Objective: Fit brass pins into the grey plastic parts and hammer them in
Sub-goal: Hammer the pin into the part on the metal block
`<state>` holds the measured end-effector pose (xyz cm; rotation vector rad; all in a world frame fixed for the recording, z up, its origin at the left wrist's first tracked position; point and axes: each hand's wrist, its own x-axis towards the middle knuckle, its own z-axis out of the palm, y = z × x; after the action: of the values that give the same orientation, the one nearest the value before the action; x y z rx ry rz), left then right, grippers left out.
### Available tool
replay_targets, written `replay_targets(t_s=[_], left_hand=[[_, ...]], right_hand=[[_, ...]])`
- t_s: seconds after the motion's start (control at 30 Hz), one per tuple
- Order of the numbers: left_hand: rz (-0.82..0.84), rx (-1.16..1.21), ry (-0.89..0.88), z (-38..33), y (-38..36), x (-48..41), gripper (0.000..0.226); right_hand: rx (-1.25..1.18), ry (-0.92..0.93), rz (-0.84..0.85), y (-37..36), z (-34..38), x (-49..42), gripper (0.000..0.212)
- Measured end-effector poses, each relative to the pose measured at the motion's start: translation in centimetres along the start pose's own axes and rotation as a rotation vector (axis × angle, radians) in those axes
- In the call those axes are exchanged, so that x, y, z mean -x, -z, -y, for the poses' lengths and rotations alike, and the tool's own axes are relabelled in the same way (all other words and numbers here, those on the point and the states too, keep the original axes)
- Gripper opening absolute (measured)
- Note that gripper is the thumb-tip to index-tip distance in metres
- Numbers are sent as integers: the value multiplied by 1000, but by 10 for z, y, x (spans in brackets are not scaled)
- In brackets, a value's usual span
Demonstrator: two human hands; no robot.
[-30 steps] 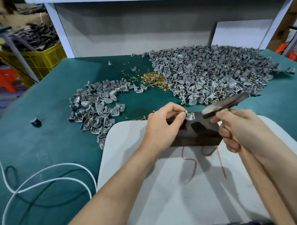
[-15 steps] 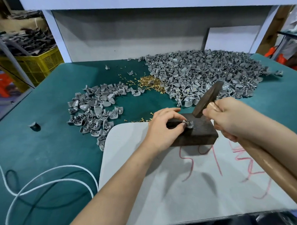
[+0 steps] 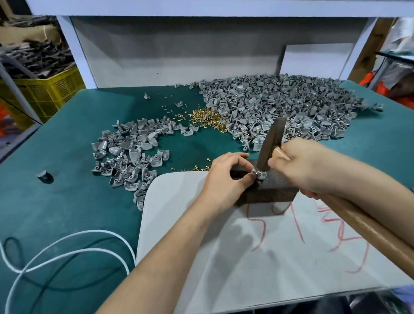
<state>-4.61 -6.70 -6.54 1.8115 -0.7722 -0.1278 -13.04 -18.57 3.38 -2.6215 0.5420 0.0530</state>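
My left hand (image 3: 226,176) pinches a small grey plastic part (image 3: 259,174) on top of a dark wooden block (image 3: 271,190). My right hand (image 3: 305,166) grips a hammer just below its head, and the wooden handle (image 3: 376,233) runs back along my forearm. The dark hammer head (image 3: 271,145) stands almost upright with its lower end on the part. A big heap of grey parts (image 3: 274,105) lies at the back right, a smaller heap (image 3: 132,151) to the left. A pile of brass pins (image 3: 206,119) sits between them.
The block stands on a white board (image 3: 220,252) with red scribbles, laid on the green table mat (image 3: 57,197). A white cable (image 3: 55,247) loops at front left. One loose grey piece (image 3: 44,175) lies far left. A yellow crate (image 3: 45,90) stands beyond the table's left edge.
The hammer head swung from lying nearly flat above the block to standing upright on the part. My left hand kept pinching the part on the block.
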Motion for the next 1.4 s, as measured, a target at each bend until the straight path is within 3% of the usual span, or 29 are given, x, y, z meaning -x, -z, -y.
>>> replay_targets(t_s=[0.3,0.47,0.6,0.77,0.87,1.0,1.13,1.27,1.4], left_hand=[[-9,70,39,2,-3,-1,14],[-18,61,10,2,-3,0,15],[-31,90,26,1,-4,0,15],[-26,96,23,0,-3,0,10],[-20,110,33,-1,-2,1,6],[-8,62,29,-1,0,1,5],[-16,98,30,-2,0,0,7],[-26,53,19,-2,1,2,6],[-37,90,8,-4,1,-1,7]], right_hand=[[-33,53,-101,7,0,0,39],[60,-15,-22,-3,2,0,40],[33,54,-104,8,5,3,39],[155,11,-37,-2,14,8,42],[140,65,-168,9,11,9,41],[190,-1,-50,-5,14,11,42],[146,68,-178,12,13,13,43],[201,41,-42,-4,14,14,41],[160,97,-141,-3,13,10,42]])
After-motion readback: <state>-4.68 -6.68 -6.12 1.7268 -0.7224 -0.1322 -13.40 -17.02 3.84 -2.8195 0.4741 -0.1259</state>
